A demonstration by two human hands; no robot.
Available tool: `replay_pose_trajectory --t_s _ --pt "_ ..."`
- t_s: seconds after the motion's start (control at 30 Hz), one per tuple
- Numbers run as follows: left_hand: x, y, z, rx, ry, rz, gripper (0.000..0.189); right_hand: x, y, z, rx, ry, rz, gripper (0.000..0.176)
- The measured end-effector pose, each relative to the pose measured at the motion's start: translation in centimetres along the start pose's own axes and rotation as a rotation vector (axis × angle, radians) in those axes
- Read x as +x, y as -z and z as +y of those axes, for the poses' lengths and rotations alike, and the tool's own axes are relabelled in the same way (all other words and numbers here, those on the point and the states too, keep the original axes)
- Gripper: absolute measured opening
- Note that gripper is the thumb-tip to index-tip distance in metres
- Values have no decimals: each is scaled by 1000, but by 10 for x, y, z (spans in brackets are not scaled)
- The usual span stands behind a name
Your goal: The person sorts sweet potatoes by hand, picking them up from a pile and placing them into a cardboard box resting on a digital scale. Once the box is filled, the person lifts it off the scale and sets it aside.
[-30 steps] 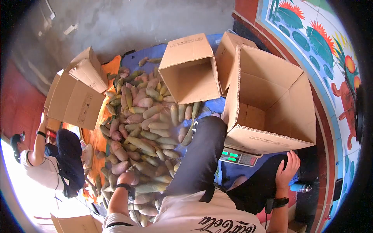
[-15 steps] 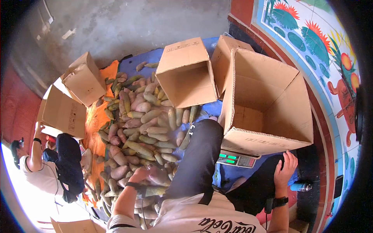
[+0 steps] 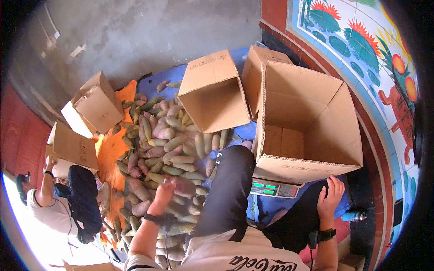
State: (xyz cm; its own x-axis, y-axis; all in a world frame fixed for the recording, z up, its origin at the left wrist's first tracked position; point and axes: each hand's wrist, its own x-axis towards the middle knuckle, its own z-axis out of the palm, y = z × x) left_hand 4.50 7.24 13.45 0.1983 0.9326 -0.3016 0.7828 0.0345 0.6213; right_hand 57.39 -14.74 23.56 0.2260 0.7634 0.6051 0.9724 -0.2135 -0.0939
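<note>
My left hand is closed on one end of a plump pinkish root vegetable, slightly blurred, above the pile. Under and around it lies a heap of long green and pinkish vegetables. My right hand rests on my right knee with its fingers apart, holding nothing, just below the front edge of a large open cardboard box. That box stands on a scale with lit green displays. The part of the box's inside that I see is bare cardboard.
A second open box lies tilted behind the heap, with another box beside it. At left, a person handles a carton near another box. A blue bottle lies at right. My bent left knee borders the heap.
My left hand has moved forward and up from the heap with the pinkish root vegetable. My right hand stays on my knee. The view has shifted slightly.
</note>
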Motion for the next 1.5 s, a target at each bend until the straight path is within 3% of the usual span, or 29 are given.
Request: replay_pose_trajectory --t_s 0.07,0.17,0.27,0.43,0.5,0.6,0.73,0.8,0.9,0.93,1.0,1.03,1.1,1.13,1.2,1.27,1.33,1.5 --pt "-6 33 77 -376 80 190 28 1 1 -2 -2 -1 0 29" --pt "-14 70 164 -581 -109 236 32 1 0 -2 3 -3 3 29" --pt "-8 98 215 -733 -255 248 33 1 0 -3 16 -1 6 29" --pt "-13 128 313 -861 -419 247 31 1 -1 -2 39 10 13 28" --pt "-12 132 340 -1174 -533 137 28 0 0 -2 49 16 14 29" --pt "-13 122 377 -1232 -602 53 26 3 4 0 59 109 60 31" --pt "3 81 410 -960 -727 65 26 28 34 -16 -10 164 133 31" --pt "10 58 421 -1019 -714 -122 28 43 43 -24 11 182 285 37" --pt "25 24 427 -831 -633 -272 28 75 56 -45 -17 126 196 43" --pt "26 13 429 -766 -625 -235 31 82 56 -47 -22 127 200 43" --pt "32 4 428 -407 -598 -263 30 94 50 -51 0 55 -10 49" --pt "40 -4 423 -411 -599 -259 30 95 44 -47 -31 95 45 47" --pt "60 -25 411 107 -956 20 25 98 43 -44 -25 95 25 44" --pt "56 -26 412 104 -950 20 25 99 43 -44 -18 86 4 41" --pt "50 -30 414 439 -839 -25 22 100 42 -46 -27 86 19 38" --pt "41 -28 419 501 -826 -55 21 102 40 -47 -42 90 37 36" --pt "35 -25 422 647 -818 -235 20 100 39 -46 -49 82 37 36" --pt "40 -28 418 684 -837 -167 18 101 39 -48 -66 92 50 35"
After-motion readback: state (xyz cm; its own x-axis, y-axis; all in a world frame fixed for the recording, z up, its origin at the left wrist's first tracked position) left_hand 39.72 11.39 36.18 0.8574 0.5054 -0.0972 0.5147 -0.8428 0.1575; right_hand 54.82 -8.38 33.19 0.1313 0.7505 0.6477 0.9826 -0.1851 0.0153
